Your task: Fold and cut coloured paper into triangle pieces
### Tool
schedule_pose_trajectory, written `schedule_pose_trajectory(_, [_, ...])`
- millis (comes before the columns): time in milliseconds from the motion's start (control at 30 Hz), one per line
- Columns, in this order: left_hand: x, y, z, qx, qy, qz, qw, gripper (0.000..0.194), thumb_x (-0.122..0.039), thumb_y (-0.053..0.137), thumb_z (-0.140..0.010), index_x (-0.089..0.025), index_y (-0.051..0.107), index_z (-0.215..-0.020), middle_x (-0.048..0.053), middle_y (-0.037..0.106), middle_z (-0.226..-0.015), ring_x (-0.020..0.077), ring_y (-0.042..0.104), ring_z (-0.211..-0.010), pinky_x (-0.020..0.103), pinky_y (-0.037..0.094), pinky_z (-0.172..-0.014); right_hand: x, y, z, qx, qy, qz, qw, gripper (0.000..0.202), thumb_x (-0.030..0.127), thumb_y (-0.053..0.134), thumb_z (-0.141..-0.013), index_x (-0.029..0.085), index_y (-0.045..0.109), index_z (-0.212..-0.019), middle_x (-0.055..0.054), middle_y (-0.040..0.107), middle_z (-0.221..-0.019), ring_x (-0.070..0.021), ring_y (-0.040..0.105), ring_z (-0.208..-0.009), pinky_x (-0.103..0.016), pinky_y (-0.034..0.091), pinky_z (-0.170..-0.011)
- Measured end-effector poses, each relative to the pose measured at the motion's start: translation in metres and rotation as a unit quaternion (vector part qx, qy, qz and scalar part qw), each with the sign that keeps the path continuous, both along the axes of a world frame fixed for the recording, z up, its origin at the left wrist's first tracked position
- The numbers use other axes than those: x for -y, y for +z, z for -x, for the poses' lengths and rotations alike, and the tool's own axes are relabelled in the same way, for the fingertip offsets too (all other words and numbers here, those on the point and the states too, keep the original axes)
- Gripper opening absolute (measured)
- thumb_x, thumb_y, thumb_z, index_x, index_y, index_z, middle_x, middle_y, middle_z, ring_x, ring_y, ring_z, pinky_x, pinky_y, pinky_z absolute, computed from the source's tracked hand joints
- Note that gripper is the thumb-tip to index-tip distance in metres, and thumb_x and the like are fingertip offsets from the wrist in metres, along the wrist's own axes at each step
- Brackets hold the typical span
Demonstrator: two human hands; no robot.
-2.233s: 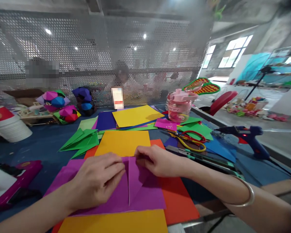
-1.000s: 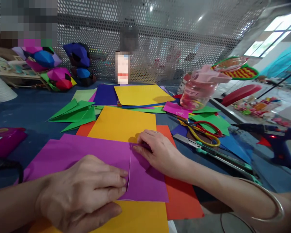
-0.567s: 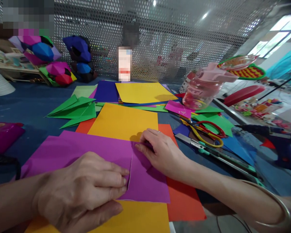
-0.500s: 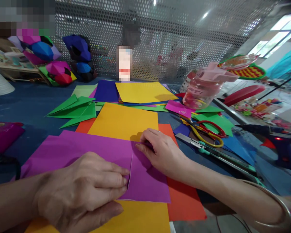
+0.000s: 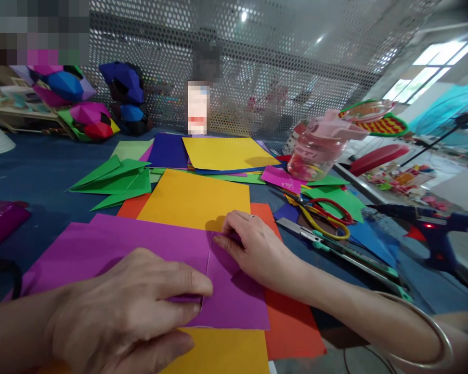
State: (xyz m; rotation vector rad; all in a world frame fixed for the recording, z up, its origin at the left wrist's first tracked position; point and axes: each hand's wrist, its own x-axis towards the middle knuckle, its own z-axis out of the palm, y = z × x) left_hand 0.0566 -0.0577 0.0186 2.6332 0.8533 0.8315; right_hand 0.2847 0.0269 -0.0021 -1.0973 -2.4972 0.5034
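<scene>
1. I see top sheet (image 5: 148, 234) in front, on loose sheets (image 5: 198, 197), all on table (image 5: 50, 171).
2. Stack (image 5: 226, 153) behind those, screen (image 5: 276, 67) behind stack.
3. Folded papers (image 5: 119, 176) left, paper models (image 5: 97, 117) behind them.
4. Right: scissors (image 5: 301, 200) on scraps (image 5: 354, 205), cutter (image 5: 315, 239) nearer me.
5. Jug (image 5: 315, 153) behind scissors; glue gun (image 5: 439, 234) far right.

We look from one head-worn camera, facing forward and down, close above our hands (image 5: 128, 306) (image 5: 257, 249) and the tabletop (image 5: 42, 171).
</scene>
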Motion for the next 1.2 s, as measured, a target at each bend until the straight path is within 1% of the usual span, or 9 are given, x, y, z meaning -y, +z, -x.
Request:
schedule_pose_trajectory(100, [-0.003, -0.001, 0.0, -0.077, -0.058, -0.034, 0.995, 0.015, -0.023, 0.058, -0.089, -0.022, 0.072, -0.093, 0.006, 0.076, -0.116, 0.0252, 0.073, -0.098, 0.03, 0.053, -0.074, -0.001, 0.0, 0.001, -0.005, -0.003, 0.005, 1.0, 0.024, 0.021, 0.065, -0.095, 0.021, 0.047, -0.079, 0.0, 0.058, -0.08, -0.0162, 0.051, -0.074, -0.03, 0.034, -0.067])
schedule_pose_trajectory(167, [-0.005, -0.003, 0.001, -0.08, -0.075, -0.024, 0.994, 0.017, -0.021, 0.059, -0.086, -0.023, 0.071, -0.097, 0.005, 0.076, -0.117, 0.025, 0.073, -0.102, 0.03, 0.054, -0.078, 0.0, -0.001, 0.002, -0.007, -0.006, 0.006, 1.0, 0.023, 0.022, 0.064, -0.095, 0.021, 0.047, -0.08, 0.0, 0.058, -0.08, -0.0162, 0.051, -0.074, -0.03, 0.034, -0.067])
schedule_pose_trajectory(300, [-0.006, -0.007, 0.006, -0.077, -0.089, -0.007, 0.993, 0.025, -0.02, 0.064, -0.083, -0.023, 0.07, -0.107, 0.005, 0.075, -0.12, 0.0251, 0.073, -0.105, 0.029, 0.056, -0.086, 0.001, 0.0, 0.001, -0.005, -0.017, 0.023, 1.0, 0.024, 0.02, 0.066, -0.094, 0.02, 0.047, -0.079, 0.0, 0.058, -0.08, -0.0162, 0.051, -0.074, -0.03, 0.034, -0.067])
schedule_pose_trajectory(500, [-0.002, -0.015, 0.009, -0.047, -0.07, -0.032, 0.996, 0.035, -0.02, 0.056, -0.092, -0.023, 0.058, -0.127, 0.003, 0.073, -0.125, 0.0205, 0.07, -0.11, 0.026, 0.053, -0.093, 0.002, 0.001, 0.001, 0.001, -0.023, 0.015, 1.0, 0.023, 0.02, 0.064, -0.095, 0.02, 0.047, -0.08, 0.0, 0.057, -0.08, -0.0163, 0.05, -0.075, -0.03, 0.035, -0.068])
schedule_pose_trajectory(633, [-0.003, -0.012, 0.006, -0.082, -0.066, -0.05, 0.993, 0.038, -0.029, 0.045, -0.101, -0.022, 0.049, -0.138, 0.003, 0.071, -0.126, 0.0181, 0.071, -0.101, 0.025, 0.054, -0.082, 0.002, 0.0, 0.002, 0.012, -0.021, 0.011, 1.0, 0.022, 0.019, 0.065, -0.094, 0.02, 0.047, -0.082, 0.0, 0.057, -0.082, -0.0165, 0.05, -0.076, -0.03, 0.035, -0.07])
schedule_pose_trajectory(733, [-0.003, -0.007, 0.001, -0.115, -0.054, -0.063, 0.99, 0.034, -0.031, 0.035, -0.106, -0.023, 0.052, -0.134, 0.002, 0.073, -0.119, 0.0161, 0.071, -0.083, 0.026, 0.052, -0.068, 0.002, 0.001, 0.001, 0.007, -0.012, 0.006, 1.0, 0.021, 0.02, 0.065, -0.094, 0.02, 0.048, -0.082, 0.0, 0.057, -0.081, -0.0161, 0.05, -0.075, -0.03, 0.035, -0.07])
schedule_pose_trajectory(800, [-0.003, -0.007, -0.001, -0.128, -0.041, -0.074, 0.988, 0.035, -0.029, 0.029, -0.108, -0.023, 0.054, -0.131, 0.002, 0.072, -0.117, 0.0154, 0.07, -0.078, 0.026, 0.051, -0.064, 0.002, 0.001, 0.001, 0.004, -0.01, 0.003, 1.0, 0.02, 0.02, 0.065, -0.094, 0.02, 0.049, -0.082, 0.0, 0.057, -0.081, -0.0158, 0.05, -0.075, -0.03, 0.035, -0.07])
schedule_pose_trajectory(967, [-0.002, -0.018, -0.001, -0.136, -0.029, -0.094, 0.986, 0.039, -0.026, 0.03, -0.107, -0.022, 0.049, -0.141, 0.004, 0.07, -0.121, 0.0175, 0.07, -0.084, 0.027, 0.05, -0.062, 0.001, 0.002, 0.0, 0.005, -0.007, 0.004, 1.0, 0.02, 0.022, 0.064, -0.095, 0.02, 0.049, -0.082, 0.0, 0.057, -0.081, -0.0158, 0.05, -0.075, -0.03, 0.035, -0.069])
schedule_pose_trajectory(1200, [-0.002, -0.024, 0.002, -0.144, -0.017, -0.092, 0.985, 0.037, -0.025, 0.036, -0.105, -0.027, 0.056, -0.136, 0.0, 0.066, -0.134, 0.0167, 0.072, -0.091, 0.025, 0.054, -0.065, 0.001, 0.002, 0.001, 0.009, -0.008, 0.001, 1.0, 0.02, 0.022, 0.063, -0.096, 0.02, 0.049, -0.083, 0.0, 0.058, -0.083, -0.0162, 0.05, -0.076, -0.03, 0.035, -0.071])
